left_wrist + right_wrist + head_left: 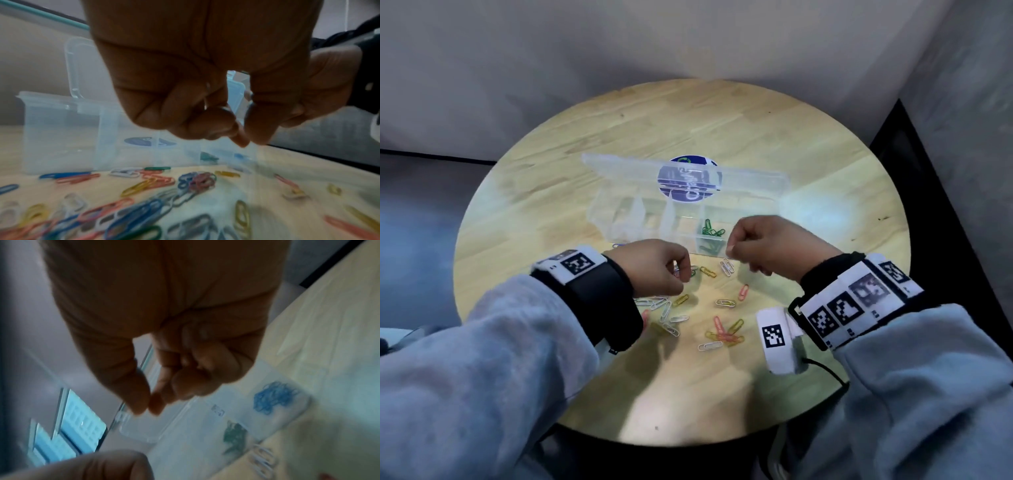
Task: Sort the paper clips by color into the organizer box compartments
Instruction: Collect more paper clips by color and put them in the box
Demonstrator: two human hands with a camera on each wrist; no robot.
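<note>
Head view is showing my right hand hovering at the front edge of the clear organizer box, thumb and forefinger pinching together; whether a clip is in there I can't tell, too blurry. My left hand is curling its fingers over the loose paper clips, maybe holding something pale. Green clips are sitting in a compartment at 12 o'clock from the pile. These are feeling like light, springy, slippery wire, so I'm guessing pinching the rounded end works best.

Dim, soft light; a glare patch whitens the round pale wooden table. Wrist views blur heavily, edges bending.
</note>
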